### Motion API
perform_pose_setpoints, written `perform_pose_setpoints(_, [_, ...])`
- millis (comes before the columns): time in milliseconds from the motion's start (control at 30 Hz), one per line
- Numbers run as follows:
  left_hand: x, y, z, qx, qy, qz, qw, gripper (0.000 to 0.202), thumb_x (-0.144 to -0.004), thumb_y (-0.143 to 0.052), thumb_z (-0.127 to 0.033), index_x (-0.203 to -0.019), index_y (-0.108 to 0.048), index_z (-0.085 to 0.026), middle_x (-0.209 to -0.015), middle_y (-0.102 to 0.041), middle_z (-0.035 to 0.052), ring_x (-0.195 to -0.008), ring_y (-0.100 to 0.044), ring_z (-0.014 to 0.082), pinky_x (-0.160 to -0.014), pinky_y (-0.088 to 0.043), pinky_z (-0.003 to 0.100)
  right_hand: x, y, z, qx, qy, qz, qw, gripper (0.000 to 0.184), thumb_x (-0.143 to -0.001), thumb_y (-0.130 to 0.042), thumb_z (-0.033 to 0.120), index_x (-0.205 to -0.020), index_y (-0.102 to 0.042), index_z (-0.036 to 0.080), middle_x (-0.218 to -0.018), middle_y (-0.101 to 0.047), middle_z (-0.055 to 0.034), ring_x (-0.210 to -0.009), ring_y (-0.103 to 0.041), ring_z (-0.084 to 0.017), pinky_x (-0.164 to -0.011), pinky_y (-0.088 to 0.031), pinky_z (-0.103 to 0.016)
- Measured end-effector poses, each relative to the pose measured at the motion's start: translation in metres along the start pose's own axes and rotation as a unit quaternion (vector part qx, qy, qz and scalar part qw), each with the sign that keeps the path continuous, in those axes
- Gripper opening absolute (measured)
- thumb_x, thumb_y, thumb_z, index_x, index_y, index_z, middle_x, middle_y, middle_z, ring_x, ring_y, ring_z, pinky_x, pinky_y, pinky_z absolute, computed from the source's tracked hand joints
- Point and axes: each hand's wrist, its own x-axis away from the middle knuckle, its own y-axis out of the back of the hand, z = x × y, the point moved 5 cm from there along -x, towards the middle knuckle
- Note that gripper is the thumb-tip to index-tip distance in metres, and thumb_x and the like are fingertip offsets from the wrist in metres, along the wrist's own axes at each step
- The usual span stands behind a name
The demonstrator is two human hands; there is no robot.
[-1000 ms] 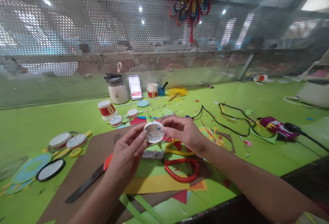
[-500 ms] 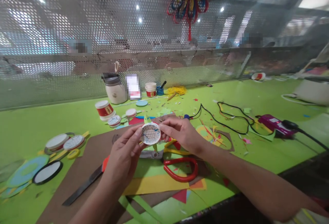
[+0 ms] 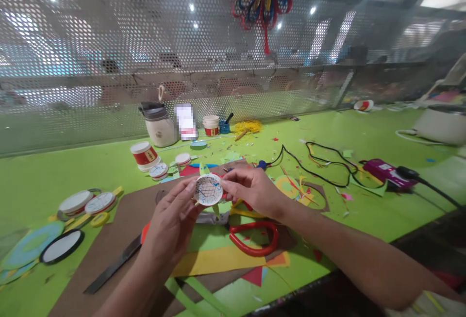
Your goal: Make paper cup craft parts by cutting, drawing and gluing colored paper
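Observation:
Between my two hands is a small round white disc (image 3: 208,190) with dark grid lines and blue marks on its face. Green leaf-like strips stick out above and below it. My left hand (image 3: 174,215) pinches its left edge, fingers closed. On the upper right edge, my right hand (image 3: 251,186) grips it with thumb and fingers. Just below the hands lie red-handled scissors (image 3: 254,239). A utility knife with a dark blade (image 3: 112,263) lies by my left forearm, on a brown board (image 3: 109,232).
Left are lidded tubs (image 3: 75,202), a black-rimmed oval (image 3: 61,246) and blue paper rings (image 3: 34,244). Behind stand a red-and-white cup (image 3: 144,156), a jug (image 3: 160,130) and a phone (image 3: 185,122). Right lies a purple power box (image 3: 386,174) with a black cable (image 3: 327,181). Paper scraps are scattered about.
The whole view has shifted slightly, so things sit a little further left and up. The disc's face is turned slightly more towards me; both hands keep their hold.

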Motion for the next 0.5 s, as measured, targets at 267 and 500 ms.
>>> perform_pose_setpoints(267, [0.005,-0.002,-0.005,0.035,-0.002,0.031,0.999,0.018,-0.076,-0.068,-0.028,-0.091,-0.071,-0.019,-0.085,-0.071,0.0033,-0.077,-0.065,0.0168,-0.069,-0.053,0.025,0.016,-0.008,0.022,0.109,0.132,0.003,0.985,0.015,-0.082,-0.064,0.029,-0.083,-0.062,0.014,-0.074,-0.059,-0.0010,-0.061,-0.052,-0.010,-0.057,-0.045,-0.024])
perform_pose_setpoints(500, [0.013,-0.009,-0.007,0.023,0.012,0.023,0.999,0.018,-0.080,-0.060,-0.029,-0.092,-0.069,-0.020,-0.084,-0.069,0.0054,-0.067,-0.063,0.0178,-0.060,-0.051,0.028,0.027,-0.014,0.037,0.244,0.274,-0.004,0.930,0.018,-0.085,-0.060,0.027,-0.078,-0.060,0.011,-0.072,-0.059,-0.0043,-0.066,-0.053,-0.013,-0.063,-0.045,-0.027])
